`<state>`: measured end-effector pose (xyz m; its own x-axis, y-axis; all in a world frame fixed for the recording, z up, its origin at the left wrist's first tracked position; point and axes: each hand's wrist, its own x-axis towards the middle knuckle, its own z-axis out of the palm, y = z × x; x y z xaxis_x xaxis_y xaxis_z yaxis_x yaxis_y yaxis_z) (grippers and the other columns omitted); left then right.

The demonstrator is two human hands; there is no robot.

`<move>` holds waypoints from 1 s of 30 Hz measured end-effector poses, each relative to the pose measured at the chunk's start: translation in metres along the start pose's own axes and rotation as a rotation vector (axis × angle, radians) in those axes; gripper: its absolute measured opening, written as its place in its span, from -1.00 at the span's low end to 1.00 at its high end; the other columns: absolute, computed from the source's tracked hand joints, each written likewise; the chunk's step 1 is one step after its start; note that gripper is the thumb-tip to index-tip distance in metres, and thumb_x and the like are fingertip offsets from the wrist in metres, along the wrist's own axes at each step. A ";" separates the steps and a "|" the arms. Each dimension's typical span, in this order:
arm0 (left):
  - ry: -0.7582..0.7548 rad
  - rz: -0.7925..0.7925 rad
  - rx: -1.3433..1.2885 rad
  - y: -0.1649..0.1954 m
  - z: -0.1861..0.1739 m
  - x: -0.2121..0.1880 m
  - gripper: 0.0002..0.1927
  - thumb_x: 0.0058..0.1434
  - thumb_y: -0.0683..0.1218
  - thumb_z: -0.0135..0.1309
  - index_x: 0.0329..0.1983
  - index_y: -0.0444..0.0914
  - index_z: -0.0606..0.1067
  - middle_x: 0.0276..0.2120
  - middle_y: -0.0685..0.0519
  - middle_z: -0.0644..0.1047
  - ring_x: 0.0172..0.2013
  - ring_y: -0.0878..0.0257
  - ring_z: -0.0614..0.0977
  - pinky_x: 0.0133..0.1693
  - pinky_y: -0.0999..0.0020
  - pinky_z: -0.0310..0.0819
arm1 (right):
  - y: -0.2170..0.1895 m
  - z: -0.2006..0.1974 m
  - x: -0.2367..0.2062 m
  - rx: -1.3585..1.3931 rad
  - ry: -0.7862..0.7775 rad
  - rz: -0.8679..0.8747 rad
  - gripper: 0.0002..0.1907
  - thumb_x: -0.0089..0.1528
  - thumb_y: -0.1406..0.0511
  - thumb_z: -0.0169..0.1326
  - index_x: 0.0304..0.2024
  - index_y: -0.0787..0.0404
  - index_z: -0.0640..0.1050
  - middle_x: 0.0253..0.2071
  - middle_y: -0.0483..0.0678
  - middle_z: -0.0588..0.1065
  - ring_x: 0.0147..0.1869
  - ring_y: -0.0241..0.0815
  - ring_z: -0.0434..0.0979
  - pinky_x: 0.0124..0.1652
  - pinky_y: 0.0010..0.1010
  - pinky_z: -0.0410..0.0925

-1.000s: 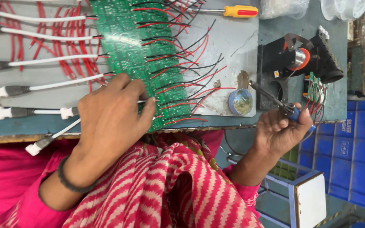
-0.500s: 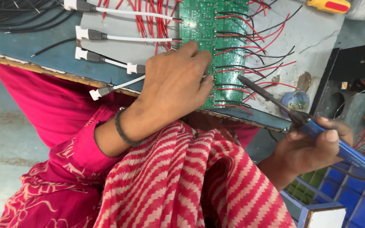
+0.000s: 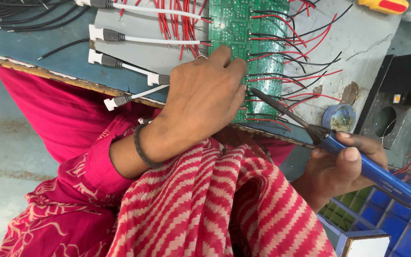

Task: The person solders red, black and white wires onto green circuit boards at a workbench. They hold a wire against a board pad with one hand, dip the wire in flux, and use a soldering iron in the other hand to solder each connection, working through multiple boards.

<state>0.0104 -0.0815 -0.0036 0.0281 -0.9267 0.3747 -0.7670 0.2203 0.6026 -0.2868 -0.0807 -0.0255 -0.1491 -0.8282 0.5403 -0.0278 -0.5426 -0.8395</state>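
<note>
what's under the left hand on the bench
The left hand lies flat on the green circuit board, pressing it onto the grey sheet. Red and black wires fan out beside it. The board's part beneath the palm is covered, so anything there cannot be seen.

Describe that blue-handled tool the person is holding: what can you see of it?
The soldering iron has a long blue handle that looks like plastic, a black collar and a thin dark metal shaft ending in a point. The right hand grips the handle, thumb on top. The tool lies slanted, its tip up-left at the edge of the green circuit board, among red and black wires, close beside the left hand.
</note>
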 end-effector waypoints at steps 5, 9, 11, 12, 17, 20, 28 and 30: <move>0.006 0.003 0.001 0.001 0.001 -0.001 -0.86 0.16 -0.12 0.19 -0.27 -0.27 0.51 -0.29 -0.10 0.48 -0.44 -0.06 0.62 -0.48 0.01 0.43 | 0.001 0.001 -0.001 0.039 -0.017 0.012 -0.67 0.43 0.28 0.20 0.00 0.35 0.34 -0.19 0.15 0.47 -0.58 -0.15 0.37 -0.55 -0.43 0.35; 0.017 0.007 0.025 0.004 0.002 0.000 -0.88 0.15 -0.16 0.17 -0.28 -0.27 0.51 -0.31 -0.10 0.48 -0.45 -0.05 0.63 -0.50 0.02 0.43 | 0.001 0.003 0.001 0.015 -0.025 0.010 -0.67 0.41 0.27 0.19 -0.01 0.35 0.34 -0.20 0.15 0.47 -0.58 -0.16 0.37 -0.56 -0.44 0.36; 0.018 0.005 0.039 0.005 0.002 0.000 -0.89 0.14 -0.17 0.17 -0.29 -0.27 0.51 -0.31 -0.10 0.48 -0.45 -0.04 0.63 -0.51 0.02 0.42 | 0.000 0.005 0.002 0.010 -0.034 0.008 -0.66 0.41 0.26 0.18 0.00 0.34 0.34 -0.20 0.14 0.47 -0.58 -0.16 0.37 -0.56 -0.44 0.36; 0.012 0.006 0.038 0.005 0.002 0.001 -0.87 0.11 -0.17 0.18 -0.29 -0.28 0.51 -0.31 -0.11 0.49 -0.45 -0.04 0.63 -0.51 0.02 0.43 | 0.000 0.006 0.002 0.016 -0.041 0.006 -0.66 0.41 0.26 0.18 0.02 0.33 0.34 -0.20 0.14 0.47 -0.57 -0.16 0.38 -0.55 -0.43 0.37; -0.008 0.013 0.048 0.006 0.002 0.002 -0.84 0.05 -0.17 0.20 -0.32 -0.29 0.50 -0.31 -0.12 0.49 -0.45 -0.06 0.63 -0.50 0.02 0.44 | -0.001 0.010 0.001 -0.001 -0.037 0.012 -0.67 0.40 0.27 0.18 0.01 0.31 0.34 -0.21 0.14 0.46 -0.59 -0.17 0.37 -0.57 -0.44 0.35; -0.003 0.012 0.051 0.008 0.003 0.003 -0.84 0.04 -0.16 0.21 -0.33 -0.29 0.50 -0.31 -0.12 0.49 -0.43 -0.06 0.64 -0.48 0.00 0.45 | -0.001 0.009 0.000 -0.008 -0.034 0.002 -0.67 0.39 0.29 0.19 0.00 0.31 0.33 -0.24 0.15 0.47 -0.60 -0.17 0.36 -0.59 -0.44 0.33; 0.011 0.009 0.045 0.010 0.003 0.001 -0.87 0.08 -0.17 0.20 -0.34 -0.28 0.50 -0.31 -0.11 0.48 -0.42 -0.05 0.64 -0.46 0.00 0.46 | -0.003 0.009 -0.001 -0.117 0.036 -0.069 -0.63 0.37 0.23 0.20 -0.05 0.37 0.36 -0.31 0.16 0.47 -0.59 -0.17 0.34 -0.61 -0.46 0.29; 0.014 0.008 0.043 0.009 0.003 0.001 -0.87 0.09 -0.17 0.20 -0.33 -0.27 0.50 -0.31 -0.11 0.48 -0.42 -0.05 0.64 -0.46 0.00 0.45 | -0.005 0.010 0.005 -0.216 0.087 -0.117 -0.63 0.38 0.17 0.16 -0.10 0.35 0.39 -0.34 0.10 0.46 -0.57 -0.21 0.32 -0.57 -0.50 0.26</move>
<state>0.0014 -0.0816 0.0003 0.0309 -0.9205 0.3896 -0.7943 0.2140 0.5685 -0.2776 -0.0838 -0.0183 -0.2169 -0.7415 0.6349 -0.2592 -0.5833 -0.7698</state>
